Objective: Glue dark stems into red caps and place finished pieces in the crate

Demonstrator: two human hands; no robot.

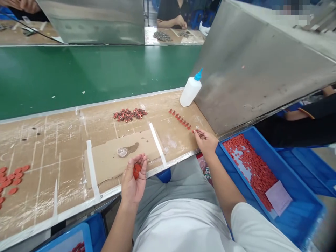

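Observation:
My left hand (135, 180) is palm up at the table's front edge, its fingers curled around several red discs (137, 170). Over at the right, my right hand (206, 140) pinches a small red piece (194, 131) at the near end of a slanting row of small red pieces (180, 119). Beyond the cardboard sheet (105, 157) lies a pile of red and metallic pieces (128, 114). On the cardboard sits a small round clear item (122, 152) beside a dark wet stain. Loose red discs (12, 178) lie at the far left.
A white bottle with a blue nozzle (190, 91) stands by a large metal housing (257, 66). A blue bin (301, 213) of red pieces is at the right, another bin (86, 231) at lower left. Behind the table (70, 140) runs a green surface (105, 73); other people sit beyond.

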